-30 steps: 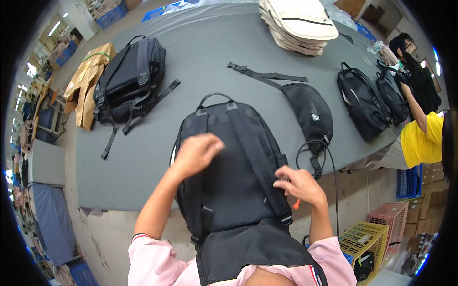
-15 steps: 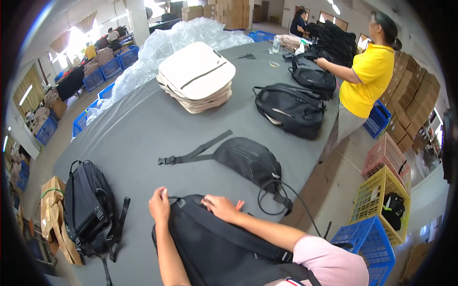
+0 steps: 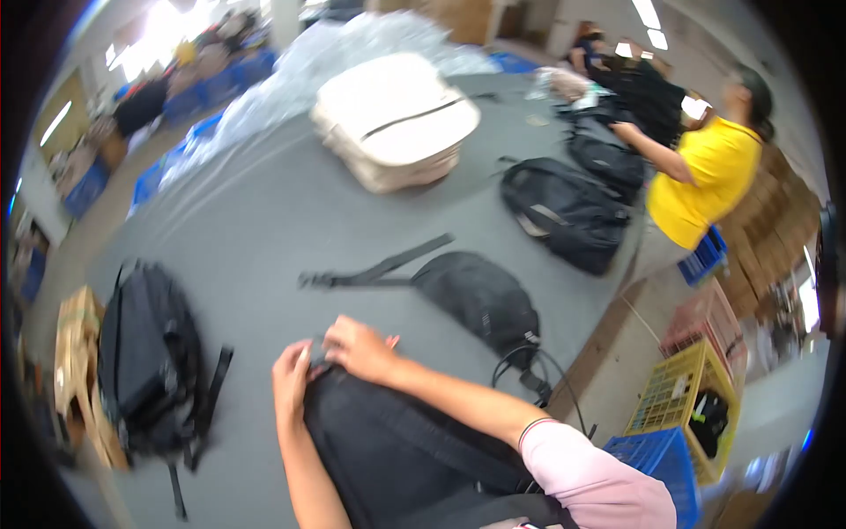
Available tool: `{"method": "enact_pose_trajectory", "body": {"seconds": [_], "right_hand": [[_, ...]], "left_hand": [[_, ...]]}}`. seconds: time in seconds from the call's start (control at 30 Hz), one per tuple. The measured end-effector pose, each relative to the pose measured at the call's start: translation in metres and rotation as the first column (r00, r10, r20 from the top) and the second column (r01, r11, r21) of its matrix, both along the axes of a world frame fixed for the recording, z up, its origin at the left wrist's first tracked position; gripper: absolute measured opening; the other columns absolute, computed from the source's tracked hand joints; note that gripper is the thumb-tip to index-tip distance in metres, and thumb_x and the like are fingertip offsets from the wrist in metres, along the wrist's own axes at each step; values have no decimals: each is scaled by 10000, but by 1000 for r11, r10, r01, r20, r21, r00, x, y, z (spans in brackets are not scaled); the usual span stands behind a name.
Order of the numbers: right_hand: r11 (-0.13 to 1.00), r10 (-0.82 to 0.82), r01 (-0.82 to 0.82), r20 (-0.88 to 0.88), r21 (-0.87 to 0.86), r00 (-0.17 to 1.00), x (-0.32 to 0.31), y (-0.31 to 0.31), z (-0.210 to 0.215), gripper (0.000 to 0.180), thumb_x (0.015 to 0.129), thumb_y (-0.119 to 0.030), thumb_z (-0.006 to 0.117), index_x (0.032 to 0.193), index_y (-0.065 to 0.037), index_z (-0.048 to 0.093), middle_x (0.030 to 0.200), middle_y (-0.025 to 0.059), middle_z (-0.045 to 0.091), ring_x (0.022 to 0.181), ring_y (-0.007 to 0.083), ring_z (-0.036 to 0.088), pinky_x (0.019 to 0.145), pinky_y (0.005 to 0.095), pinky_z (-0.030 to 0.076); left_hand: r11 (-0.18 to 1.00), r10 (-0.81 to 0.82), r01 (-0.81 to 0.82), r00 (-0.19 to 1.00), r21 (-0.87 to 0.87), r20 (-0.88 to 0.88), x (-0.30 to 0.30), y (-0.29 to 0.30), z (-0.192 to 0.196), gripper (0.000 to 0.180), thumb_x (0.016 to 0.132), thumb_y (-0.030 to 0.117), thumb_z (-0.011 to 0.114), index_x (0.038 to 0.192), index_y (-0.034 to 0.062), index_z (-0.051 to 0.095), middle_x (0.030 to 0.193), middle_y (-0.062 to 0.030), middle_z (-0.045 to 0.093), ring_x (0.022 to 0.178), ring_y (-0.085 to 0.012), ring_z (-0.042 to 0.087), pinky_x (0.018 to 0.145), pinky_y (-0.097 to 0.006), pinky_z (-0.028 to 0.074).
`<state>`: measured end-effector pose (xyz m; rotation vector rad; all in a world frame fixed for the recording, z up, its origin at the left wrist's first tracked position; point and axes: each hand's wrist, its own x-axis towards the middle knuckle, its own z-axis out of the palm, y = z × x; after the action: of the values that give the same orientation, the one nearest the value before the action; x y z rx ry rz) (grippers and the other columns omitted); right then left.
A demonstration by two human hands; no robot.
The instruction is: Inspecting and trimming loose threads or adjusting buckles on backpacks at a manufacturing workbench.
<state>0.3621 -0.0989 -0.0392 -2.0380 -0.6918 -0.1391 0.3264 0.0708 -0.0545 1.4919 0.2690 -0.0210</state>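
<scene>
A large black backpack (image 3: 379,432) lies in front of me, its top end pointing away. At its top edge, my left hand (image 3: 293,377) is closed, thumb and fingers pinching the backpack by the loop. My right hand (image 3: 357,346) is close beside it, fingers bent down onto the same top edge; blur hides exactly what they grip. Behind its knuckles a small orange-red piece (image 3: 393,340) sticks out, the rest of it hidden. Just beyond, a black waist bag (image 3: 480,295) lies with its strap and buckle stretched leftward.
Another black backpack (image 3: 150,344) lies at left beside brown paper (image 3: 77,379). Stacked cream backpack pieces (image 3: 397,110) stand at the far side, near clear plastic wrap (image 3: 352,48). At right, a person in yellow (image 3: 718,176) handles black bags (image 3: 568,212). Crates (image 3: 679,388) stand on the floor.
My right hand has moved left and away from me, up to my left hand at the backpack's top edge. The orange-red piece has moved along with it. The whole view has shifted slightly.
</scene>
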Motion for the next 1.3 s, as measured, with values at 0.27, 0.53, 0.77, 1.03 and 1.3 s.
{"method": "enact_pose_trajectory", "body": {"seconds": [0.27, 0.53, 0.77, 1.03, 1.3], "right_hand": [[976, -8, 89, -377, 198, 926, 16, 5, -9, 88, 778, -45, 648, 812, -2, 578, 767, 65, 560, 718, 159, 559, 671, 297, 459], [995, 67, -76, -141, -60, 988, -13, 23, 11, 119, 770, -23, 669, 845, -20, 577, 810, 57, 534, 640, 192, 563, 573, 305, 444], [987, -29, 32, 24, -160, 999, -16, 14, 3, 146, 778, -49, 670, 844, -31, 541, 813, 73, 520, 651, 270, 586, 549, 382, 440], [968, -80, 63, -59, -245, 995, -26, -2, 17, 263, 787, -99, 672, 1000, -42, 527, 891, 76, 532, 700, 227, 588, 629, 330, 471], [947, 61, -25, 105, -320, 993, -12, -6, 13, 219, 749, -56, 677, 956, -84, 611, 841, 61, 532, 706, 244, 591, 615, 353, 464]], "left_hand": [[988, -119, 119, 993, -94, 13, 9, 12, 18, 227, 915, 141, 544, 1103, 30, 610, 735, 22, 512, 634, -72, 488, 608, -212, 453], [990, -118, 118, 993, -75, 0, -3, 18, 1, 204, 920, 141, 520, 1066, 42, 622, 754, 10, 539, 643, -62, 478, 611, -213, 463], [988, -132, 128, 991, -91, -34, 0, 12, 2, 185, 933, 155, 525, 1050, 56, 630, 754, 41, 536, 648, -42, 475, 602, -182, 426], [995, -101, 100, 994, 21, 34, 2, 16, -6, 223, 938, 158, 490, 1068, 25, 614, 781, -54, 595, 689, -121, 610, 635, -264, 477], [995, -90, 89, 995, 35, 31, 2, 14, -5, 232, 935, 156, 485, 1071, 17, 611, 797, -78, 619, 715, -141, 639, 653, -277, 486]]}}
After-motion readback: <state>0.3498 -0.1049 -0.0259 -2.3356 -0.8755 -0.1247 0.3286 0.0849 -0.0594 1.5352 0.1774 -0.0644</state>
